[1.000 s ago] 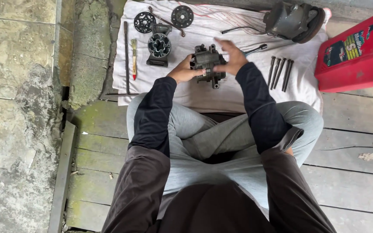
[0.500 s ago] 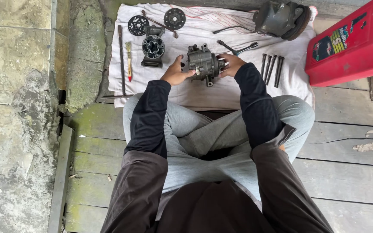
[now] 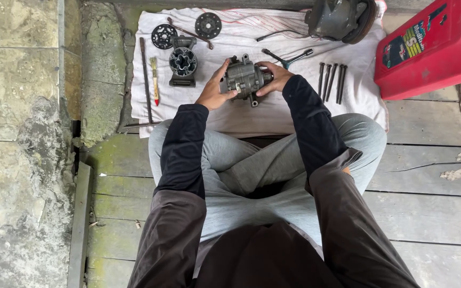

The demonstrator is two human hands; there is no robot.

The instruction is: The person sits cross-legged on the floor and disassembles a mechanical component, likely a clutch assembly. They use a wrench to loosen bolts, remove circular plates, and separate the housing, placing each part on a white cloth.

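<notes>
Both hands, left hand [image 3: 213,92] and right hand [image 3: 274,78], clamp the grey compressor body [image 3: 244,79] above the white cloth [image 3: 294,109]. It looks heavy and greasy; a slip could drop it onto the long bolts [image 3: 332,81] just right of the right hand.

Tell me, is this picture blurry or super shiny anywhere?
Head view: soft, even daylight with only faint shadows; the metal part between the left hand and right hand looks sharp; the white cloth is bright but its folds show; the red can shows a mild sheen and is cut off by the frame's edge; no clear blur anywhere.
</notes>
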